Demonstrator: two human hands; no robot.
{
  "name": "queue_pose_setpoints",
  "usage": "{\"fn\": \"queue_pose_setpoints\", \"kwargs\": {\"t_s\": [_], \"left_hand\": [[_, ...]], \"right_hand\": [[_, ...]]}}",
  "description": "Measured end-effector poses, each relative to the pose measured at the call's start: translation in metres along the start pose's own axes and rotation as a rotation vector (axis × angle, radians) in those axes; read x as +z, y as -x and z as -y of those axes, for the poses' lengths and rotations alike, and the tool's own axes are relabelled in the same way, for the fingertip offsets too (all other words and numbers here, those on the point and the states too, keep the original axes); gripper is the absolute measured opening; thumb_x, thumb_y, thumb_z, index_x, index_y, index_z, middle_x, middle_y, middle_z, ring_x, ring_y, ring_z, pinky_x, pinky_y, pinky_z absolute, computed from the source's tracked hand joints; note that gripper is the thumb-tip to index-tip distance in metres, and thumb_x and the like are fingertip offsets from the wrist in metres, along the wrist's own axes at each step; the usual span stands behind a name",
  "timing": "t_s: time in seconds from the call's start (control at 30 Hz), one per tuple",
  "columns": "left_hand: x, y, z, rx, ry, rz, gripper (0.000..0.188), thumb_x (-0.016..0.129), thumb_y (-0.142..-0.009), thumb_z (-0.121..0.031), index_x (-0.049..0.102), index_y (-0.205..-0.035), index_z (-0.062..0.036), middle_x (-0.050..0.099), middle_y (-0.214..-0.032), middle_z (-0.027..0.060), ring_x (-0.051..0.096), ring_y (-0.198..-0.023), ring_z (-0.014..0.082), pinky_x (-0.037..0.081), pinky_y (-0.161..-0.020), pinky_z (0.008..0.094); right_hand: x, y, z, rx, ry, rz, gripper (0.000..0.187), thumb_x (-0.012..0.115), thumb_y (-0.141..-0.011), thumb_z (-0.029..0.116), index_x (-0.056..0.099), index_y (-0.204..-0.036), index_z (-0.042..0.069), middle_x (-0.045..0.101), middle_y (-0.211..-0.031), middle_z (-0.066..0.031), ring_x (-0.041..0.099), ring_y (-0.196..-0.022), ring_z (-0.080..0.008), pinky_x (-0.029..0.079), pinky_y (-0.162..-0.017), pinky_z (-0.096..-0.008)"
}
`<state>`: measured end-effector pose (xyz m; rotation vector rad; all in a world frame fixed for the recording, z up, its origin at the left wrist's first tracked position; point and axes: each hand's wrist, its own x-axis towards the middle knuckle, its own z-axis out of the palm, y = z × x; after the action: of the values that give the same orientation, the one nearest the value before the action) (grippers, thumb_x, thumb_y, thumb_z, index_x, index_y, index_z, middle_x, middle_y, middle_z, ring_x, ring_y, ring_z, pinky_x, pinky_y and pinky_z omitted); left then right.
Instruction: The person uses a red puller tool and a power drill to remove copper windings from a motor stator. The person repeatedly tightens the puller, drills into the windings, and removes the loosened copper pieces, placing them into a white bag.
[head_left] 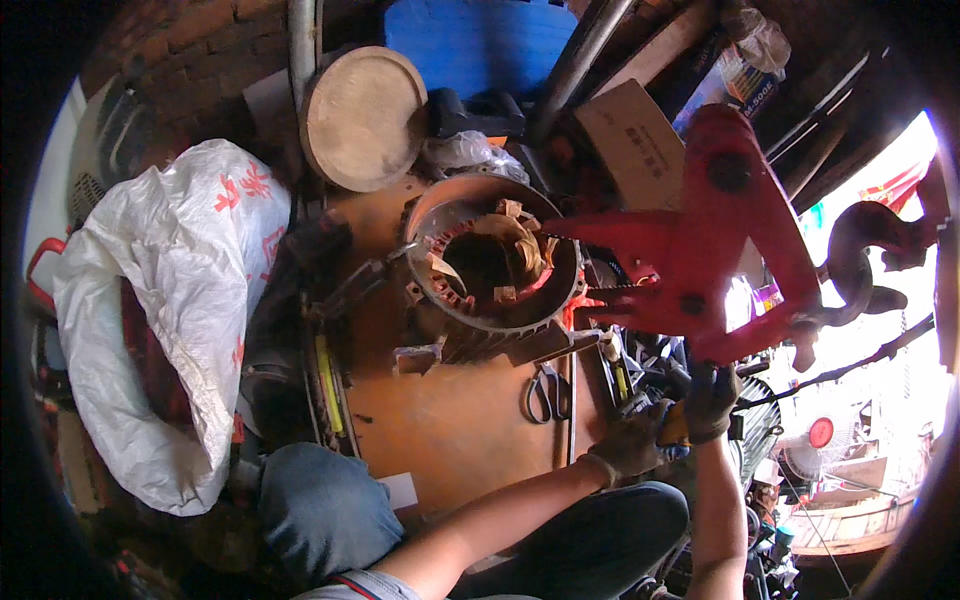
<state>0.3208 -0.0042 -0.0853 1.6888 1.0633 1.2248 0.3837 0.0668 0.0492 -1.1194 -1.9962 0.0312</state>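
Gloved, my left hand point(637, 445) is closed around a small yellow handheld piece point(677, 425), right of the bench's front part. My gloved right hand point(711, 403) is closed against its other side; the fingers are dark and partly hidden. A black cable point(840, 365) runs up to the right from beside this hand. Above both hands is a big red lifting clamp point(700, 240), linked to a heavy hook point(858, 255). Its jaws reach the right rim of a round metal motor housing point(470, 318), which has a wound stator core point(520, 245) inside.
The housing stands on an orange-brown bench point(440, 420). Black-handled scissors point(547, 393) lie in front of it. A large white woven sack point(175, 290) is at the left, and a round wooden disc point(365, 118) leans behind. At the far right stands a fan point(820, 440).
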Motion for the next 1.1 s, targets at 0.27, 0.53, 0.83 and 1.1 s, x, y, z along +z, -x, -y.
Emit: {"fn": "queue_pose_setpoints", "kwargs": {"t_s": [0.27,0.53,0.83,1.1], "left_hand": [[-0.011,-0.004,-0.015,-0.090,0.093,0.084,0.099,0.079,-0.081,-0.041,0.028,-0.154,0.0021,0.059,-0.132,0.0287,0.060,-0.122,0.0401,0.046,-0.104,0.0459],[-0.011,-0.001,-0.019,-0.103,0.089,0.143,0.097,0.075,-0.084,-0.045,0.027,-0.154,0.0020,0.055,-0.137,0.0296,0.056,-0.125,0.0431,0.042,-0.108,0.0483],[0.003,-0.007,-0.023,-0.230,0.106,0.383,0.093,0.074,-0.084,-0.053,0.035,-0.148,0.0011,0.055,-0.138,0.0265,0.054,-0.129,0.0405,0.041,-0.109,0.0485],[0.016,0.000,-0.011,-0.089,-0.009,0.429,0.077,0.060,-0.094,-0.053,0.036,-0.153,-0.0105,0.047,-0.150,0.0164,0.041,-0.142,0.0292,0.033,-0.118,0.0420]], "right_hand": [[-0.005,0.004,-0.013,0.008,0.197,0.109,0.007,0.063,-0.089,0.011,0.062,-0.094,0.005,0.063,-0.073,-0.0173,0.064,-0.063,-0.0363,0.047,-0.057,-0.0419],[-0.005,0.003,-0.005,0.024,0.283,0.175,0.011,0.071,-0.085,0.013,0.062,-0.091,0.009,0.064,-0.073,-0.0158,0.066,-0.065,-0.0381,0.049,-0.056,-0.0444],[-0.009,0.015,-0.011,0.094,0.247,0.296,0.025,0.069,-0.086,0.012,0.065,-0.110,0.008,0.070,-0.086,-0.0116,0.069,-0.074,-0.0364,0.054,-0.065,-0.0452],[0.000,0.013,0.007,0.145,0.285,0.569,0.025,0.062,-0.090,0.011,0.060,-0.115,0.009,0.066,-0.101,-0.0179,0.064,-0.088,-0.0423,0.051,-0.073,-0.0500]]}}
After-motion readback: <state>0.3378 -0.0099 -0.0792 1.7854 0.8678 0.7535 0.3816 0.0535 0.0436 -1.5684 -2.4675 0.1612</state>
